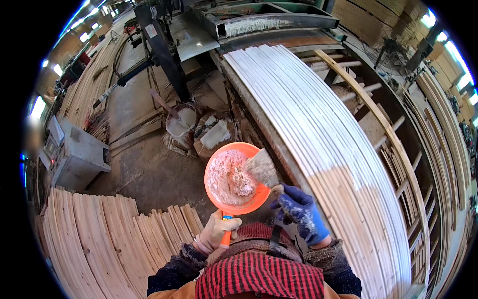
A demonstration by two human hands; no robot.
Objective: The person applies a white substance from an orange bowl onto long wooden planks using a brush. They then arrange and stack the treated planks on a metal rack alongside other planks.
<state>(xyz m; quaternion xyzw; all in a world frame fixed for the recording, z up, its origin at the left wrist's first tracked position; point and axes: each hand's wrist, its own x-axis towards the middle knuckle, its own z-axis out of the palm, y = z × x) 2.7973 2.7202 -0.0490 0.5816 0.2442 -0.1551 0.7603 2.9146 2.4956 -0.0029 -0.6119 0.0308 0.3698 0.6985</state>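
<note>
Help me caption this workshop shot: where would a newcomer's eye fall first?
Probably on the orange pan of pinkish paste at centre, held in the left hand, with a scraper in the blue-gloved right hand over its right side. Next come the long boards on the right, white at the far end, largely wood-coloured nearer the person.

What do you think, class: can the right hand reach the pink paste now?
Probably yes: the right hand holds a scraper that reaches over the open orange pan, and nothing visible blocks the pink paste.
</note>
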